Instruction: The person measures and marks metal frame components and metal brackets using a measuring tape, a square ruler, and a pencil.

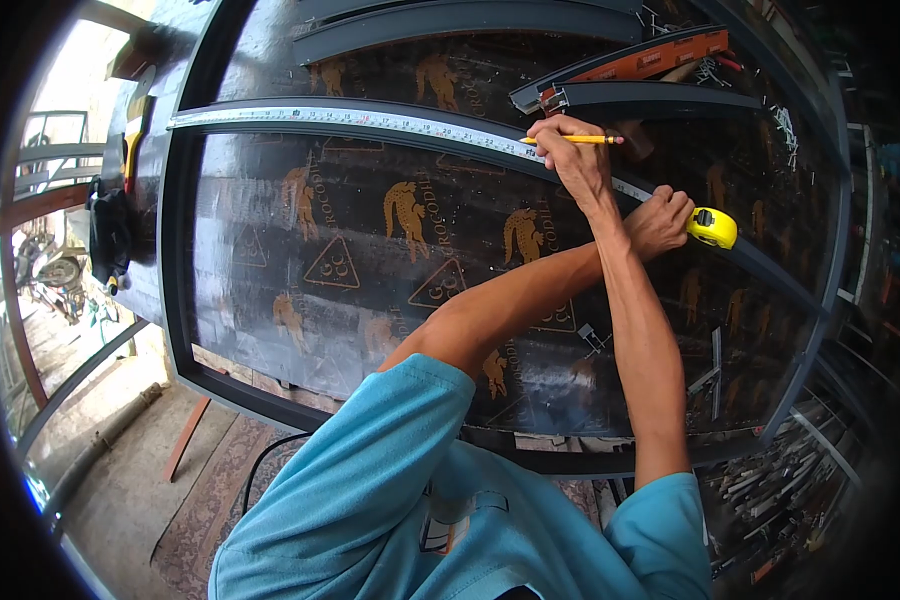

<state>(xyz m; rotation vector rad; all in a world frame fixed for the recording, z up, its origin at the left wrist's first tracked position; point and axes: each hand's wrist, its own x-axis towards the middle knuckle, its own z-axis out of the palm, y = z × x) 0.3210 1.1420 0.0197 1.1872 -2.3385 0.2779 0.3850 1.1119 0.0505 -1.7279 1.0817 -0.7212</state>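
Yellow pencil (592, 139), one: clamped in the right hand (570, 158), its fingers bent and together around the shaft, the point at the tape's printed edge.

Left hand (658, 220), one: below and to the right of the right hand, beneath the crossing right forearm; fingers curled and drawn together over the tape's line. Whether they pinched the blade, cannot be told.

Yellow tape case (712, 228), one: just beside the left hand's fingers, on their right.

Tape blade (400, 123), white, marked: drawn out, running leftward from the hands along a dark metal bar (770, 270).

Dark board (320, 200), glossy, printed with gold crocodiles: beneath the bar and both hands.

Small metal piece (592, 340), one: on the board, below the left hand.

Orange bar (660, 58), one: above and to the right of the right hand.

Screws (786, 135), a loose cluster: farther right of the right hand.

Dark frame (175, 220): around the board, its left side well apart from both hands.

Black cloth item (110, 230), one: far left of the hands, outside the frame.
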